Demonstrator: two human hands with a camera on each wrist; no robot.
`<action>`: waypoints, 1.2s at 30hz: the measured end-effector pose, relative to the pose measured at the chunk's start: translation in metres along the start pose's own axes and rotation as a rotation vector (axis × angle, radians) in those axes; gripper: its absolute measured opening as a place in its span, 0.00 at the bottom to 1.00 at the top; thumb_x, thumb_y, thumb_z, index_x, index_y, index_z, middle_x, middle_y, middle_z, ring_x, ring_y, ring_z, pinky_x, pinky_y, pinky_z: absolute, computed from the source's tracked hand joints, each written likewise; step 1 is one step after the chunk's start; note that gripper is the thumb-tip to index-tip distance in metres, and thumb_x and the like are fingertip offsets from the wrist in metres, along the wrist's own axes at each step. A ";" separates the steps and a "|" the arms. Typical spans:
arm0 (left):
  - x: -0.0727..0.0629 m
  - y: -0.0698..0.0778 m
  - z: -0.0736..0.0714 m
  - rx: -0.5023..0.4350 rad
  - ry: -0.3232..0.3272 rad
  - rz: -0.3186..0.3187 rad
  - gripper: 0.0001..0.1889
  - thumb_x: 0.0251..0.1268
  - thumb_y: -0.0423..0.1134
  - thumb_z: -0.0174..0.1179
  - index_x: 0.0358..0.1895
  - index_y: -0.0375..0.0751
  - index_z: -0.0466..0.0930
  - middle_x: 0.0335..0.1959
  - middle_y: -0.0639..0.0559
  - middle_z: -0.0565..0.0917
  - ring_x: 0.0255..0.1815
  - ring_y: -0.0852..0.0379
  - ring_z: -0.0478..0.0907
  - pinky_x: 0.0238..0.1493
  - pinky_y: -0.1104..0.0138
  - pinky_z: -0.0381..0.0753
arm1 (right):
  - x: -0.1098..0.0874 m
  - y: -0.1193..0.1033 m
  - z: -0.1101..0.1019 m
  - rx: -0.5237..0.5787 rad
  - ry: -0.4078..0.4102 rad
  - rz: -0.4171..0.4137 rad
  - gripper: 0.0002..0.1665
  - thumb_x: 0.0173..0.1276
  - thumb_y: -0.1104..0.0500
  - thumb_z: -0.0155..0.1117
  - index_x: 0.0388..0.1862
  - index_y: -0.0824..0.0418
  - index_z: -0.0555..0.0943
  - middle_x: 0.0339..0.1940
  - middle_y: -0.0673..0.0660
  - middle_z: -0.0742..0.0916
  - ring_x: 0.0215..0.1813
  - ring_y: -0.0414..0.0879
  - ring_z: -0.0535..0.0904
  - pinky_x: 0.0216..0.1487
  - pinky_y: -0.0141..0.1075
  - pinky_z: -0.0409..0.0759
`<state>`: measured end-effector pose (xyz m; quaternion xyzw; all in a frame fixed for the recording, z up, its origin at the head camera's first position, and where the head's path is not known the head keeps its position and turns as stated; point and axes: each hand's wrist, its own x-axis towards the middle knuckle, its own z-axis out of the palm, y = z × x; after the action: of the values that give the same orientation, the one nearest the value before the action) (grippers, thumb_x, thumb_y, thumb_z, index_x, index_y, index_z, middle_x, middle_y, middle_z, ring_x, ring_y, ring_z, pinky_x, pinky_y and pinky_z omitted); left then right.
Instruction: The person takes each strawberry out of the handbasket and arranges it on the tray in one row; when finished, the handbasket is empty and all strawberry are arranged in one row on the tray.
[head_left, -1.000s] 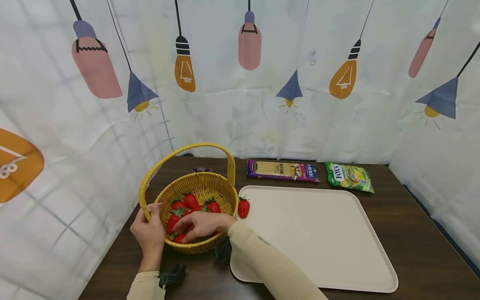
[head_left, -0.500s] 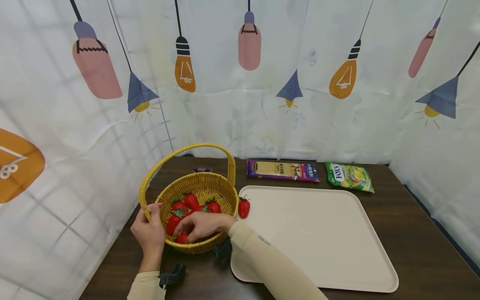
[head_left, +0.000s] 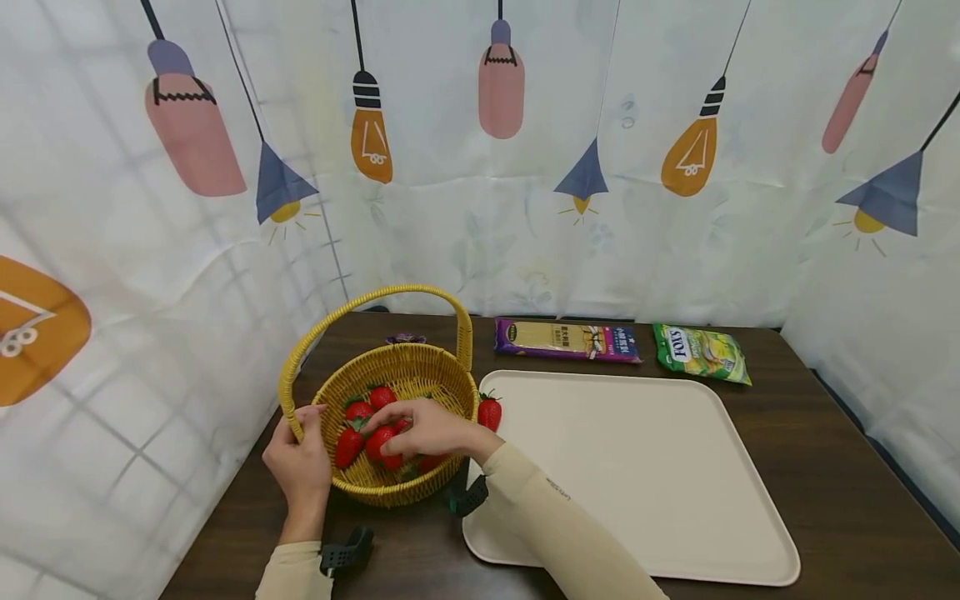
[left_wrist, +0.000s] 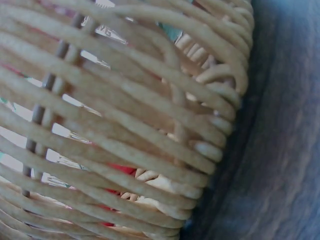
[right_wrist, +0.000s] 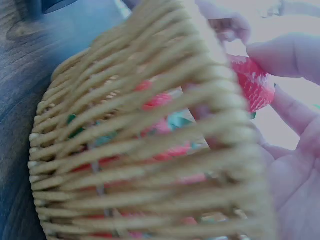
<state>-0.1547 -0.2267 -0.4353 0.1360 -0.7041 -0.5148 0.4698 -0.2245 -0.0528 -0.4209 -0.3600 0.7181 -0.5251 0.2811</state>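
A yellow wicker basket (head_left: 442,375) with a tall arched handle stands at the left of the table in the head view, several red strawberries (head_left: 349,448) inside. My left hand (head_left: 300,458) grips it on the left, where the handle meets the rim. Over the basket, my right hand (head_left: 435,427) pinches a strawberry (right_wrist: 254,84) between thumb and fingers, seen past the rim in the right wrist view. Basket weave (left_wrist: 120,115) fills most of the left wrist view, and the left hand is not visible there. Another strawberry (head_left: 490,412) lies between the basket and the white tray (head_left: 615,483).
Behind the tray lie a purple noodle packet (head_left: 567,340) and a green FOX'S candy bag (head_left: 701,353). A small purple-wrapped item (head_left: 406,338) sits behind the basket. Printed curtains (head_left: 465,233) surround the dark wooden table (head_left: 847,508).
My right hand has risen from the basket's near side and shifted slightly right, bringing a strawberry with it. The left hand keeps its hold on the basket.
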 end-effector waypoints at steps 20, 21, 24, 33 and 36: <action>0.000 0.001 0.000 0.002 0.006 0.005 0.14 0.72 0.35 0.55 0.35 0.25 0.83 0.34 0.30 0.84 0.21 0.69 0.66 0.27 0.73 0.63 | -0.060 0.013 -0.026 0.224 0.366 0.013 0.22 0.67 0.56 0.67 0.59 0.59 0.79 0.51 0.56 0.83 0.43 0.47 0.85 0.43 0.41 0.83; 0.000 0.001 0.000 0.002 0.007 0.004 0.14 0.72 0.35 0.55 0.34 0.24 0.83 0.34 0.30 0.84 0.21 0.69 0.67 0.28 0.74 0.63 | -0.062 0.013 -0.028 0.218 0.374 0.012 0.22 0.67 0.56 0.67 0.59 0.59 0.79 0.50 0.57 0.84 0.42 0.47 0.85 0.42 0.40 0.83; -0.001 -0.001 0.000 0.005 0.008 0.006 0.16 0.72 0.36 0.54 0.35 0.25 0.84 0.34 0.30 0.84 0.19 0.69 0.65 0.27 0.74 0.62 | -0.070 0.013 -0.036 0.198 0.402 0.018 0.22 0.67 0.56 0.67 0.59 0.58 0.80 0.49 0.56 0.84 0.37 0.49 0.83 0.38 0.43 0.82; 0.000 0.002 0.000 -0.003 -0.001 0.008 0.15 0.72 0.36 0.54 0.35 0.24 0.84 0.34 0.28 0.84 0.23 0.71 0.68 0.28 0.75 0.64 | -0.091 0.018 -0.072 0.202 0.468 0.015 0.22 0.67 0.62 0.66 0.60 0.63 0.78 0.56 0.62 0.82 0.46 0.51 0.84 0.46 0.48 0.83; 0.000 -0.001 0.000 -0.009 0.001 0.006 0.15 0.72 0.35 0.54 0.35 0.24 0.84 0.33 0.30 0.84 0.23 0.70 0.68 0.29 0.75 0.63 | -0.097 0.022 -0.081 0.192 0.477 0.030 0.22 0.68 0.63 0.64 0.61 0.64 0.77 0.57 0.63 0.82 0.47 0.54 0.84 0.47 0.50 0.82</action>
<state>-0.1546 -0.2271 -0.4359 0.1322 -0.7019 -0.5164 0.4725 -0.2362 0.0743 -0.4156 -0.1867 0.7163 -0.6566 0.1446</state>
